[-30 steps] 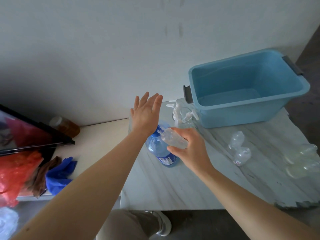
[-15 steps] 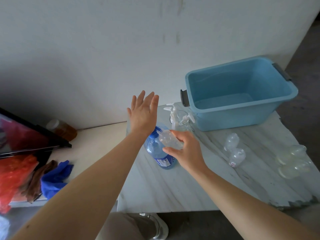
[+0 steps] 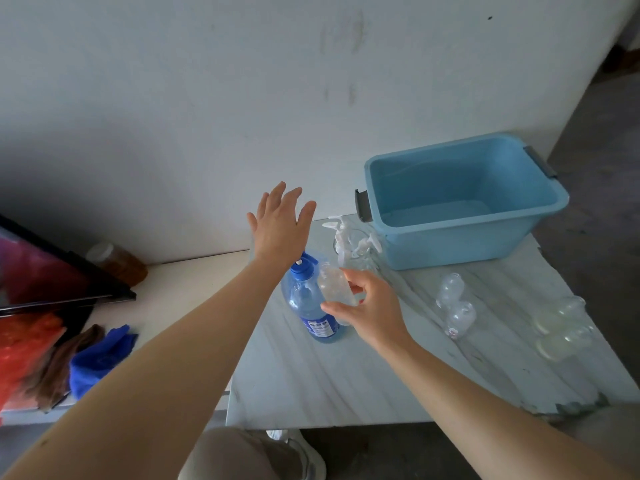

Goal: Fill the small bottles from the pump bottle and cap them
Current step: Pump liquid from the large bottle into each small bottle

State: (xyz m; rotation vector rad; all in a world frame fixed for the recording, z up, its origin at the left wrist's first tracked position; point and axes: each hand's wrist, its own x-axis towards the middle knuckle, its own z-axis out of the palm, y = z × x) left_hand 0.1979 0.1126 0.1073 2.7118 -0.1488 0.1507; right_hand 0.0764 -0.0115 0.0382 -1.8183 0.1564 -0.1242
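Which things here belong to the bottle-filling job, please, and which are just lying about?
Job: blue pump bottle; small clear bottle in the right hand; left hand above it; spare small bottles; white pump caps.
Lying about: blue tub; blue cloth; amber jar; red bag.

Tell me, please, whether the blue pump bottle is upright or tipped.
Upright: the pump bottle stands on its base on the table, pump uppermost.

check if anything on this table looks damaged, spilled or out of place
The marble table's near right corner is ragged and chipped. Clear small bottles and cloudy ones lie on their sides to the right, while the right hand holds another small bottle at the pump bottle. No spill shows.
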